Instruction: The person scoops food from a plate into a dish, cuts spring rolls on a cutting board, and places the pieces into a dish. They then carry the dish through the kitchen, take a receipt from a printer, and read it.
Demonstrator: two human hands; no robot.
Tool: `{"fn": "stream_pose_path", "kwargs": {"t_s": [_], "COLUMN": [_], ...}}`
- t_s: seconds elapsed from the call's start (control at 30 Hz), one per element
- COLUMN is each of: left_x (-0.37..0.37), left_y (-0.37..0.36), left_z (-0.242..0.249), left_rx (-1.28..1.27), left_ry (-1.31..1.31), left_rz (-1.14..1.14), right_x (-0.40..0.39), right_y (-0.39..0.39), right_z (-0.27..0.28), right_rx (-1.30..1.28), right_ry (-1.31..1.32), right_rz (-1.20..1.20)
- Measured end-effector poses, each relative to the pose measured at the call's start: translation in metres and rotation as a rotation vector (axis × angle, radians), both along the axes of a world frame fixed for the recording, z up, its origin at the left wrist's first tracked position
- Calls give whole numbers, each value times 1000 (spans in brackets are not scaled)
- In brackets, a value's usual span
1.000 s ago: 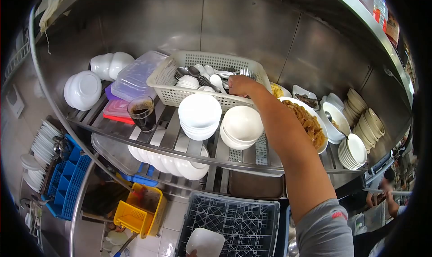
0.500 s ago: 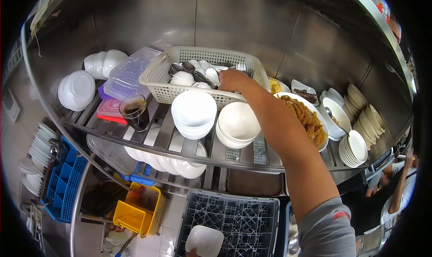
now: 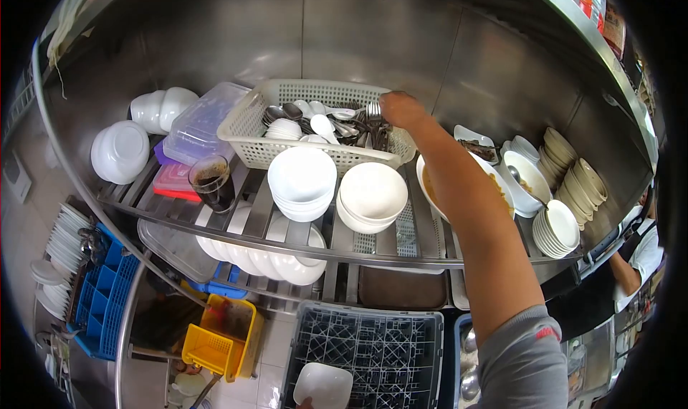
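My right hand (image 3: 403,110) is at the back right corner of a cream perforated basket (image 3: 247,150), next to the upright forks (image 3: 373,111). Its fingers curl closed, and whatever they hold is hidden. Spoons, forks and a white soup spoon (image 3: 324,128) lie in the basket. At the bottom edge, my left hand (image 3: 307,403) shows only a thumb, pressed on the rim of a squarish white bowl (image 3: 324,385). That bowl is over a dark dish rack (image 3: 365,337).
White bowls (image 3: 302,180) and cream bowls (image 3: 373,194) are stacked along the slatted shelf edge, beside a glass of dark drink (image 3: 213,183). Behind my forearm are dishes of food and stacked small bowls (image 3: 556,230). A person (image 3: 623,273) stands at the far right.
My right hand has moved right, from above the spoons in the middle of the basket to its back right corner. The left hand and its bowl have hardly moved.
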State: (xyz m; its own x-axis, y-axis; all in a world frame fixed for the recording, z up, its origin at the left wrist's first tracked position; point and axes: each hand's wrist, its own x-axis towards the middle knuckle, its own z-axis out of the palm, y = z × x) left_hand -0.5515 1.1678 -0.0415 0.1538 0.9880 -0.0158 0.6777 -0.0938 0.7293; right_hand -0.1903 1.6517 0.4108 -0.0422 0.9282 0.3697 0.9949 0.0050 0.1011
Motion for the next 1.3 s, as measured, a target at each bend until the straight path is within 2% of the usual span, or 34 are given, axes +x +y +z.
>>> {"fn": "stream_pose_path", "kwargs": {"t_s": [0.2, 0.3, 0.4, 0.5, 0.6, 0.8, 0.9, 1.0, 1.1, 1.23, 1.3], "left_x": [0, -1, 1, 0, 0, 0, 0, 0, 0, 0, -1], "left_y": [3, 5, 6, 7, 7, 6, 4, 3, 1, 0, -1], "left_z": [2, 4, 5, 6, 7, 11, 12, 12, 14, 14, 14], "left_rx": [-4, -6, -9, -11, -13, -13, -10, -9, -10, -12, -12], "left_ry": [4, 10, 10, 14, 15, 19, 20, 21, 24, 25, 25], "left_rz": [-1, -2, -4, -2, 2, 6, 6, 5, 3, 9, 10], "right_x": [16, -15, -31, -38, -52, -51, -37, -21, -16, -19, -15], "right_y": [-13, -50, -49, -49, -56, -37, -35, -10, -8, -17, -9], "right_z": [-9, 2, 2, 0, 2, -18, -34, -45, -35, -20, -23], "right_rx": [-65, -305, -465, -451, -458, -411, -296, -334, -164, -101, 7], "right_ry": [-107, -293, -190, -10, -1, 289, 465, 810, 792, 834, 714], "right_rz": [99, 121, 86, 41, 7, -68, -36, 14, -16, -71, -33]}}
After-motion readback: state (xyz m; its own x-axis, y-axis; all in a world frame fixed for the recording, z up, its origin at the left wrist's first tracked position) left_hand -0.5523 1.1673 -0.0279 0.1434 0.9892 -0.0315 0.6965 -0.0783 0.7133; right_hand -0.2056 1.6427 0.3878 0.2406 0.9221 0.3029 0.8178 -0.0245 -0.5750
